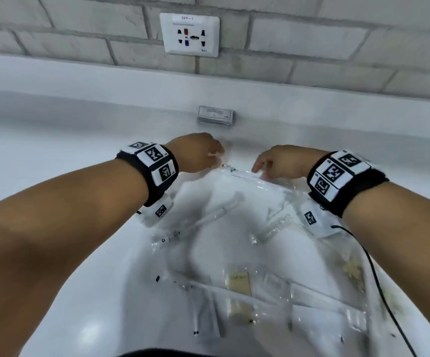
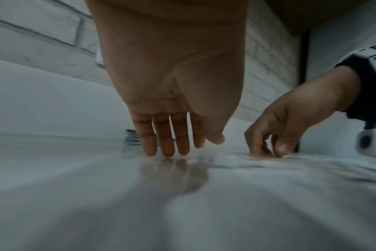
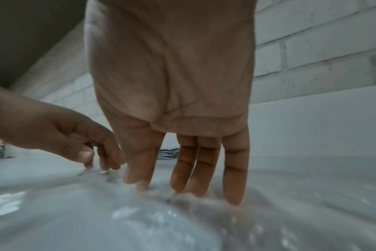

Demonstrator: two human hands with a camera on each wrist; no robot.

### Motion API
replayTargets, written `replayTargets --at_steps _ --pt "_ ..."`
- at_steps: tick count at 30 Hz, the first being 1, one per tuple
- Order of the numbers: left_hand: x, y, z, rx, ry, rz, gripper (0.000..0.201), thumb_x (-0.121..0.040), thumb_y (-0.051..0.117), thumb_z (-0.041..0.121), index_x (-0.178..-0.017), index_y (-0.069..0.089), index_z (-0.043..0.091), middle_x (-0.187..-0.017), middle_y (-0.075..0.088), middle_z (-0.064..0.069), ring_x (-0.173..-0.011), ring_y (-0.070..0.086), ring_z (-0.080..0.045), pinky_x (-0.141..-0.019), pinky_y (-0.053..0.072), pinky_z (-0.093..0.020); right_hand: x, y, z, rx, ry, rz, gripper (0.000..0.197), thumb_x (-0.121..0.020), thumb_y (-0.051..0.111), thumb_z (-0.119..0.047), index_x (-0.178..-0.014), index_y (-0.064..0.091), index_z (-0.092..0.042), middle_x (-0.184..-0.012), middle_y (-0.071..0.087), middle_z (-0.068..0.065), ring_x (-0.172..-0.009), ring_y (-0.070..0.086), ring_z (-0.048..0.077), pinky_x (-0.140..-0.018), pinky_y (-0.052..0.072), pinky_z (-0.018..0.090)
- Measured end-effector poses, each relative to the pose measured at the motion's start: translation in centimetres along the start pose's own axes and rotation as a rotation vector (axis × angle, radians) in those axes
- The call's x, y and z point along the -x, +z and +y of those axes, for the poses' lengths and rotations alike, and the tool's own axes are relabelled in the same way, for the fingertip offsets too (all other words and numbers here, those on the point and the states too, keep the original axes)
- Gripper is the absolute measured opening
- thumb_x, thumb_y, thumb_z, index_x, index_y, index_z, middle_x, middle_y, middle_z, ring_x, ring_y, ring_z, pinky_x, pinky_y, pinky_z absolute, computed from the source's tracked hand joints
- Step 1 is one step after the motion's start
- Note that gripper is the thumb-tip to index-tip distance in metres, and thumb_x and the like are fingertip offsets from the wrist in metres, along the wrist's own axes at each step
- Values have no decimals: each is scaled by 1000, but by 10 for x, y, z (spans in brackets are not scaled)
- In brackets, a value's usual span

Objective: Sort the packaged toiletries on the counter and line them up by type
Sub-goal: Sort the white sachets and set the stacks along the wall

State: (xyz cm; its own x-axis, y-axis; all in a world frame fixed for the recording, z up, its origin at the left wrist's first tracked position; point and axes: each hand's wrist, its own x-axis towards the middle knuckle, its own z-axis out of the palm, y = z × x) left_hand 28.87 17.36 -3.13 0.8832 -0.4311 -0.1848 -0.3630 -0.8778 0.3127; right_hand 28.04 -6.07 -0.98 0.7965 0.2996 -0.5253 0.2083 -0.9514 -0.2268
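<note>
A long clear plastic packet lies across the white counter between my hands. My left hand hovers at its left end, fingers straight and pointing down, tips just at the counter beside the packet. My right hand is on the packet's right part, its straight fingers pressing on the crinkled plastic. Neither hand grips anything. A stack of silver sachets lies against the back ledge, beyond both hands.
Several more clear packets, some with beige contents, are scattered over the counter near me, blurred. A black cable runs from my right wrist. A wall socket sits in the grey brick wall above the ledge.
</note>
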Motion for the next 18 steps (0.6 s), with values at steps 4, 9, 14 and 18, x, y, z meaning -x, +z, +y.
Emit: replayTargets --at_steps 4,9,14,18 --pt "33 16 44 -27 98 -115 35 -94 53 40 -123 62 24 -119 58 2 -112 53 -16 -94 37 -27 45 39 1 -39 -51 58 27 -81 54 -23 -93 66 -45 -95 55 -16 -84 53 5 -85 45 28" --pt "80 26 70 8 105 -76 35 -92 53 46 -121 61 27 -112 58 6 -97 55 -10 -93 44 -30 110 57 11 -72 -85 152 34 -94 55 -26 -127 58 -32 -114 53 -10 -105 54 13 -93 41 30" --pt "134 19 97 4 144 3 11 -87 64 37 -95 66 29 -88 55 14 -85 55 -10 -74 41 -25 171 63 33 -217 -19 348 22 -92 60 -21 -112 66 -29 -105 62 -9 -95 58 11 -77 41 24" --pt "179 24 107 -37 114 -352 13 -71 77 38 -77 66 35 -77 63 15 -72 57 -6 -62 44 -24 209 80 33 -248 36 188 12 -88 64 -21 -96 71 -27 -86 70 -7 -79 65 14 -80 50 32"
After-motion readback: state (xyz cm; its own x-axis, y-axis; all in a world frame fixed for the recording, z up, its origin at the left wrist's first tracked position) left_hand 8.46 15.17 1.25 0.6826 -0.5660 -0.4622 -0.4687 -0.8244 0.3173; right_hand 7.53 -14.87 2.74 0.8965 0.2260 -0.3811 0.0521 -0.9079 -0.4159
